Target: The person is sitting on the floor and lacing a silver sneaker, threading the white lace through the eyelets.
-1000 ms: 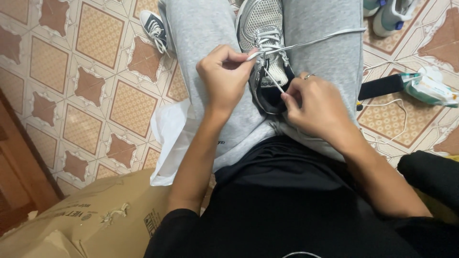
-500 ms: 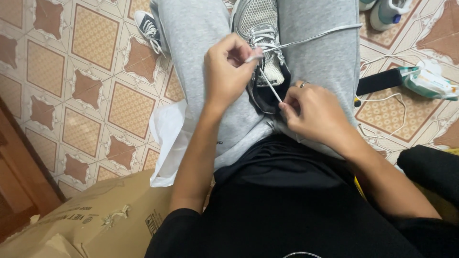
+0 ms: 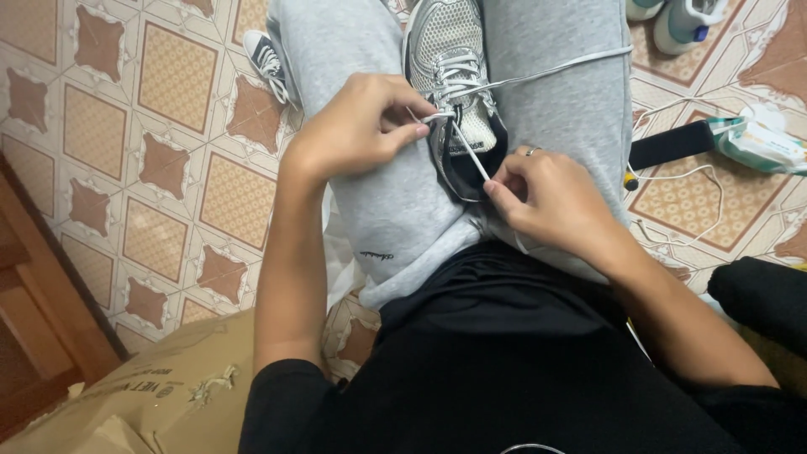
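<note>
A grey mesh sneaker [image 3: 452, 50] with white laces rests between my thighs, on grey sweatpants [image 3: 370, 160]. My left hand [image 3: 357, 126] pinches a white lace at the top eyelets on the shoe's left side. My right hand [image 3: 546, 197], with a ring on one finger, grips the end of a lace [image 3: 471, 151] that runs taut from the eyelets down to its fingertips. Another lace end [image 3: 555, 71] trails right across my right thigh.
Patterned floor tiles [image 3: 168, 126] lie on the left. A dark sneaker [image 3: 267, 55] sits by my left leg. A cardboard box [image 3: 160, 395] is at lower left. On the right are a wipes packet [image 3: 761, 143], white cables [image 3: 698, 181] and bottles [image 3: 681, 17].
The view has tilted slightly. My right hand has drawn the lace end down toward my lap, so it now runs taut. My left hand stays pinched at the eyelets.
</note>
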